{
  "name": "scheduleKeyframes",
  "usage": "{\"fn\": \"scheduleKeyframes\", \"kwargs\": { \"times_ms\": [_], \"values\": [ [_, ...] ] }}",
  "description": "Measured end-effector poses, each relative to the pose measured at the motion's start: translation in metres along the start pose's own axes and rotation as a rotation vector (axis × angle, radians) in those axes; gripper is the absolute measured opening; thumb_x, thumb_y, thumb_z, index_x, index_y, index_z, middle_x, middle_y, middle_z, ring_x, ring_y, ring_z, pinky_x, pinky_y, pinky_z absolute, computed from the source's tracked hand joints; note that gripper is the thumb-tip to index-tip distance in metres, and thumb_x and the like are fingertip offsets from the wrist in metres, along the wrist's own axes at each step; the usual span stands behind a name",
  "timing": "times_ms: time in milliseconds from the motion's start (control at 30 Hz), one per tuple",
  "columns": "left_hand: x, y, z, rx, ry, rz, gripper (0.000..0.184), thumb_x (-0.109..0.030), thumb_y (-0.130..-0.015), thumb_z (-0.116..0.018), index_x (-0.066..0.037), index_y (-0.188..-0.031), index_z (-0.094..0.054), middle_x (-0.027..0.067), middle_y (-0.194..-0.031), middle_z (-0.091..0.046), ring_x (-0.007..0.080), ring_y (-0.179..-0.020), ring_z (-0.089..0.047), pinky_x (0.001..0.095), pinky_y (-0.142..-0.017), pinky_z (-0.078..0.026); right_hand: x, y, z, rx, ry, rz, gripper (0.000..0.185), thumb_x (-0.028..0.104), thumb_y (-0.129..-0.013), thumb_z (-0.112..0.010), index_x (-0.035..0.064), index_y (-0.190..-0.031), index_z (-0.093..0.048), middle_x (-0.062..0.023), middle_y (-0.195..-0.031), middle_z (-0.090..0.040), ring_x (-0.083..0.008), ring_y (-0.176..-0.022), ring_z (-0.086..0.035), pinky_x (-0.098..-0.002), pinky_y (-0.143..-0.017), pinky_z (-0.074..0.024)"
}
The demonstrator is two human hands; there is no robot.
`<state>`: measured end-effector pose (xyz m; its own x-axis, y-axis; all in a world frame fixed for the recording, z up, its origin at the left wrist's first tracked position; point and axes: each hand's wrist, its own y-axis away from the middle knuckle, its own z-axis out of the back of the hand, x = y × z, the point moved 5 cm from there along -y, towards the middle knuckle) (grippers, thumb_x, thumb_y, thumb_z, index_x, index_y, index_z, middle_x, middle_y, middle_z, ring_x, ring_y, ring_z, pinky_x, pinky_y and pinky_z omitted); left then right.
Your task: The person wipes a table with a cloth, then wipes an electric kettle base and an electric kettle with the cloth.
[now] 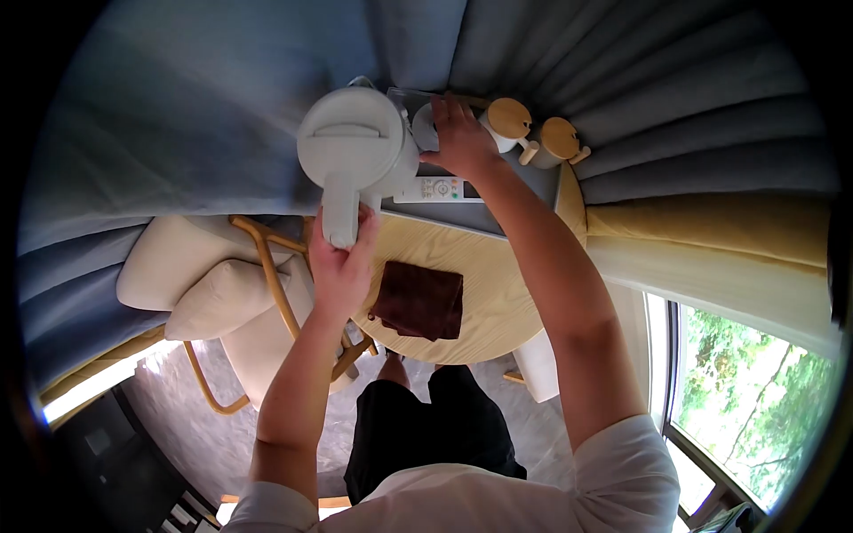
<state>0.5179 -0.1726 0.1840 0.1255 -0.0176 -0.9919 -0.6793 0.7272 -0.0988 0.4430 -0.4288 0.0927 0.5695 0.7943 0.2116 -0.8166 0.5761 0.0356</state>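
My left hand (344, 266) is wrapped round the handle of a white electric kettle (351, 138). The kettle's lid faces up toward me, and it covers the left end of a grey tray (524, 204). To its right, my right hand (464, 142) reaches over the tray with its fingers spread. Those fingers are at the edge of a round grey-white piece (425, 129), partly hidden by the kettle and the hand; whether they press on it I cannot tell. A white remote control (440, 189) lies just below my right hand.
Two mugs with wooden lids, a white one (509, 120) and a darker one (560, 139), stand right of my hand. A folded dark brown cloth (419, 300) lies on the round wooden table (498, 302). A cushioned armchair (182, 271) is at left; grey curtains (675, 133) hang behind.
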Motion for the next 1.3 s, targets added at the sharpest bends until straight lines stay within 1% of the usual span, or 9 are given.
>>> {"fn": "scheduleKeyframes", "kwargs": {
  "times_ms": [67, 167, 367, 467, 567, 667, 767, 967, 1300],
  "values": [
    [0.005, 0.012, 0.009, -0.013, -0.002, 0.039, 0.016, -0.007, -0.102, -0.073, -0.003, -0.113, -0.063, 0.0002, -0.1, -0.064, 0.0073, -0.089, -0.057, 0.026, -0.081, -0.048, 0.003, -0.017, -0.001, 0.045, 0.06, -0.01, 0.113, 0.047, -0.08, -0.091, 0.0018, -0.164, -0.031, -0.0278, -0.164, -0.038, -0.0435, -0.15, -0.043, -0.0472, -0.121, -0.0452],
    [0.013, 0.028, 0.023, -0.016, 0.044, 0.099, 0.014, -0.005, -0.101, -0.072, -0.004, -0.11, -0.062, 0.0003, -0.1, -0.065, 0.0074, -0.09, -0.059, 0.0259, -0.082, -0.049, 0.002, -0.032, -0.001, 0.232, 0.049, -0.077, 0.119, 0.052, -0.078, -0.091, 0.0099, -0.168, -0.026, -0.0236, -0.17, -0.032, -0.0398, -0.156, -0.036, -0.0485, -0.119, -0.0476],
    [0.023, 0.056, 0.045, -0.044, 0.091, 0.158, 0.012, -0.003, -0.101, -0.071, -0.004, -0.108, -0.062, -0.0001, -0.095, -0.065, 0.0082, -0.085, -0.06, 0.0268, -0.078, -0.05, -0.002, -0.038, -0.008, 0.359, 0.051, -0.097, 0.118, 0.053, -0.076, -0.091, 0.013, -0.168, -0.03, -0.0211, -0.166, -0.036, -0.038, -0.153, -0.041, -0.0507, -0.116, -0.0498],
    [0.033, 0.071, 0.059, -0.047, -0.022, 0.144, 0.014, -0.006, -0.1, -0.072, -0.003, -0.109, -0.063, 0.0008, -0.094, -0.067, 0.0096, -0.085, -0.062, 0.0274, -0.078, -0.051, 0.002, -0.036, -0.004, 0.367, 0.09, -0.117, 0.115, 0.054, -0.074, -0.092, 0.0111, -0.165, -0.035, -0.0199, -0.16, -0.042, -0.0383, -0.149, -0.045, -0.0517, -0.115, -0.0505],
    [0.047, 0.087, 0.07, -0.052, -0.093, 0.16, 0.016, -0.008, -0.099, -0.074, -0.003, -0.11, -0.064, 0.0023, -0.096, -0.069, 0.011, -0.087, -0.064, 0.0278, -0.08, -0.052, -0.002, -0.039, -0.014, 0.358, 0.091, -0.117, 0.113, 0.055, -0.073, -0.091, 0.0114, -0.162, -0.038, -0.0233, -0.157, -0.042, -0.0469, -0.143, -0.048, -0.0575, -0.113, -0.0496],
    [0.054, 0.1, 0.075, -0.071, -0.074, 0.214, 0.017, -0.01, -0.099, -0.075, -0.003, -0.111, -0.065, 0.0036, -0.097, -0.07, 0.0122, -0.089, -0.065, 0.0284, -0.08, -0.053, -0.002, -0.046, -0.017, 0.363, 0.128, -0.106, 0.115, 0.058, -0.072, -0.09, 0.0123, -0.163, -0.037, -0.0237, -0.156, -0.044, -0.0497, -0.142, -0.048, -0.0596, -0.113, -0.0478],
    [0.061, 0.11, 0.081, -0.083, -0.088, 0.235, 0.018, -0.012, -0.098, -0.075, -0.002, -0.11, -0.066, 0.0048, -0.096, -0.071, 0.0129, -0.088, -0.066, 0.0291, -0.081, -0.053, 0.005, -0.044, -0.005, 0.427, 0.235, -0.114, 0.123, 0.063, -0.07, -0.09, 0.014, -0.167, -0.032, -0.0231, -0.157, -0.044, -0.0445, -0.146, -0.047, -0.0582, -0.117, -0.0406],
    [0.066, 0.117, 0.089, -0.095, -0.14, 0.246, 0.019, -0.013, -0.098, -0.075, -0.001, -0.111, -0.066, 0.006, -0.094, -0.071, 0.0142, -0.087, -0.066, 0.0305, -0.081, -0.053, 0.008, -0.04, -0.014, 0.333, 0.264, -0.111, 0.125, 0.069, -0.072, -0.084, 0.0166, -0.171, -0.027, -0.0281, -0.158, -0.043, -0.0444, -0.148, -0.043, -0.0553, -0.122, -0.0294],
    [0.054, 0.122, 0.097, -0.088, -0.157, 0.196, 0.018, -0.011, -0.098, -0.074, -0.001, -0.11, -0.066, 0.0054, -0.092, -0.071, 0.0137, -0.084, -0.066, 0.0302, -0.079, -0.054, 0.017, -0.021, -0.001, 0.267, 0.265, -0.106, 0.119, 0.066, -0.072, -0.081, 0.0165, -0.169, -0.033, -0.0279, -0.155, -0.046, -0.0447, -0.145, -0.043, -0.052, -0.119, -0.0318]
  ]
}}
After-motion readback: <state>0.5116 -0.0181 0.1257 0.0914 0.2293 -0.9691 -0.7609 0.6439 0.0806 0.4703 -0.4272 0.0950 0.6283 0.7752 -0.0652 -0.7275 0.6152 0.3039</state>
